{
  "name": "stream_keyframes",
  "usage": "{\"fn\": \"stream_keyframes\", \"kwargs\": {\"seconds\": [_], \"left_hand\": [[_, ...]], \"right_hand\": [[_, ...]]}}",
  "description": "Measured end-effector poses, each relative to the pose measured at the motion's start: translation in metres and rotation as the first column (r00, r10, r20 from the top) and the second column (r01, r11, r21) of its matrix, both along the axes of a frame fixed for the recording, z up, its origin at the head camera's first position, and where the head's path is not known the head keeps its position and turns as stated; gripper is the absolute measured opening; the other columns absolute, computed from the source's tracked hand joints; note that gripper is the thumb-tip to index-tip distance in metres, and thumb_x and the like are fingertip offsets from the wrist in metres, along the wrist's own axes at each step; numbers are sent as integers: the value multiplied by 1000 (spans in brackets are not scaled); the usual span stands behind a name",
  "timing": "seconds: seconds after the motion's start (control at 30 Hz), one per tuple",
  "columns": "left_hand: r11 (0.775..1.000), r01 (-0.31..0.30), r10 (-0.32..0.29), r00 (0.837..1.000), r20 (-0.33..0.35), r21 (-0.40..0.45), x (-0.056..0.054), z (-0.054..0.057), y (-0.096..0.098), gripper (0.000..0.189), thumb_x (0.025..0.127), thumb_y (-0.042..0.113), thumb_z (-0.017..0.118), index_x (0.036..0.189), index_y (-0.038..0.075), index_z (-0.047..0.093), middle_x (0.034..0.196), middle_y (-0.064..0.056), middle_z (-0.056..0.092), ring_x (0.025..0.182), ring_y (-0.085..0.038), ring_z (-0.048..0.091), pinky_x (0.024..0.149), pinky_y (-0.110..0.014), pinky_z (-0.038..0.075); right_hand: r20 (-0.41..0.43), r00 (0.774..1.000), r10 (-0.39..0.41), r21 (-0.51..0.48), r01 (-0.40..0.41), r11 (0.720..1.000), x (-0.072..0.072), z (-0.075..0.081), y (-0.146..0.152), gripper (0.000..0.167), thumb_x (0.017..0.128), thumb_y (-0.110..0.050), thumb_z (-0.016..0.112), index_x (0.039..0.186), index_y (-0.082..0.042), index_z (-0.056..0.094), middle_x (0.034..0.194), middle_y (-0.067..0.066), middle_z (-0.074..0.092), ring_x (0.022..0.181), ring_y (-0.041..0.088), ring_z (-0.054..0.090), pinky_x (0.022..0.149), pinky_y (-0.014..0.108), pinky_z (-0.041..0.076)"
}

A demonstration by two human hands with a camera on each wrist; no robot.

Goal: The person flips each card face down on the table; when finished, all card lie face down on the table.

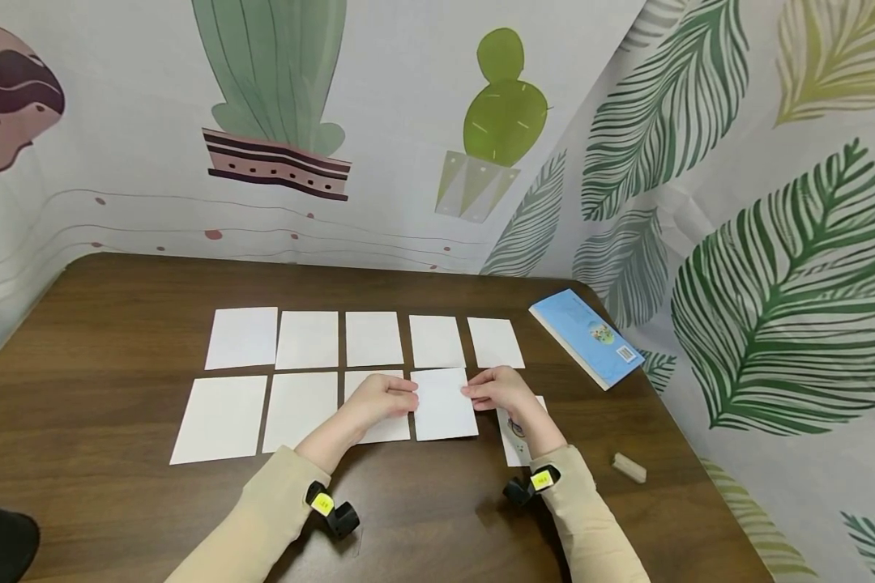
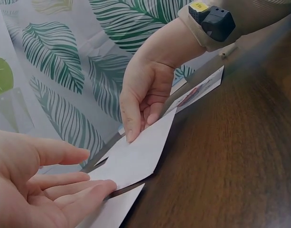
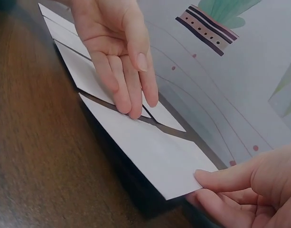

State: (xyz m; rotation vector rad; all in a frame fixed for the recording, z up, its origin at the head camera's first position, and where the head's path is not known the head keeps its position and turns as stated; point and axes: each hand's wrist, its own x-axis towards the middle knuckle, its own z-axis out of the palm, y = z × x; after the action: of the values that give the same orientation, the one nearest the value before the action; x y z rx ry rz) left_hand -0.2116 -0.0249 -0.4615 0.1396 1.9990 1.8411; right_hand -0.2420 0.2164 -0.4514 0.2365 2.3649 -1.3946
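A white card (image 1: 445,405) lies between the two hands in the front row, its blank face up and its right side tilted off the table. My right hand (image 1: 506,393) pinches its right edge, thumb (image 3: 214,178) on top and fingers below. At the opposite edge, my left hand (image 1: 375,402) holds its fingers nearly straight, with the fingertips (image 2: 105,187) right by the card and the thumb side spread apart. Beneath the right wrist, a card with a printed picture (image 1: 512,437) is partly hidden. Another white card (image 1: 386,431) sits partly under the left hand.
Several blank white cards form a back row (image 1: 374,338), and more stand in the front row (image 1: 219,419) at left. A blue book (image 1: 586,336) rests at the back right. Nearer the table's right edge lies a small pale block (image 1: 629,467). Patterned cloth hangs behind the table (image 1: 423,518).
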Motion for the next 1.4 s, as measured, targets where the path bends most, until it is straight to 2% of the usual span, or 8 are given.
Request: {"fn": "stream_keyframes", "kwargs": {"seconds": [0.23,0.43,0.77,0.83,0.97,1.1,1.27,1.4], "left_hand": [[1000,7,-7,1000,4,0,0,1,0,37,87,0,64,121,-15,59,113,-26,68,103,-25,68,90,-33,56],[1000,1,-1,1000,10,-3,1,0,1,36,87,-1,64,121,-15,60,113,-26,68,105,-27,68,90,-33,57],[1000,-4,4,1000,-7,-16,1,-3,0,37,87,0,64,121,-14,60,114,-25,68,106,-28,67,91,-32,56],[1000,-13,13,1000,-20,-8,1,-3,1,36,88,1,64,120,-13,60,114,-25,68,105,-27,68,91,-32,56],[997,-72,73,997,-24,39,1,-4,4,34,88,3,64,119,-11,62,111,-23,69,99,-22,69,91,-33,56],[988,-117,117,993,3,98,2,-4,12,32,88,3,63,117,-10,64,109,-23,70,94,-18,70,91,-34,56],[990,-73,73,997,11,124,6,-6,30,33,88,0,61,118,-11,63,110,-24,70,97,-21,70,91,-34,56],[994,-22,25,999,-22,109,6,-8,48,34,87,0,61,119,-10,63,111,-23,70,103,-25,69,91,-34,56]], "right_hand": [[-5,1000,17,24,-16,1000,1,3,0,29,87,-8,72,105,13,66,82,7,69,64,7,63,65,22,58],[-7,1000,-3,54,4,999,0,2,0,25,86,-9,74,100,11,67,77,7,67,62,7,63,63,19,57],[5,1000,-17,15,17,1000,1,-1,8,23,87,-8,72,99,11,66,77,8,70,60,7,64,62,19,57],[-8,1000,-16,3,16,1000,1,0,13,25,88,-9,72,101,11,65,80,8,70,63,8,65,64,20,58],[-70,997,-8,-18,6,1000,3,3,29,29,90,-10,70,108,11,63,85,11,71,68,10,67,68,22,58],[-152,988,15,6,-14,1000,7,9,48,32,91,-11,68,113,12,62,93,15,71,76,12,69,74,26,59],[-193,979,66,68,-53,996,11,14,74,36,90,-10,69,116,13,61,101,20,71,85,18,71,81,33,59],[-201,975,94,140,-66,988,12,14,92,36,89,-10,69,117,10,61,105,21,71,89,17,69,84,34,56]]}}
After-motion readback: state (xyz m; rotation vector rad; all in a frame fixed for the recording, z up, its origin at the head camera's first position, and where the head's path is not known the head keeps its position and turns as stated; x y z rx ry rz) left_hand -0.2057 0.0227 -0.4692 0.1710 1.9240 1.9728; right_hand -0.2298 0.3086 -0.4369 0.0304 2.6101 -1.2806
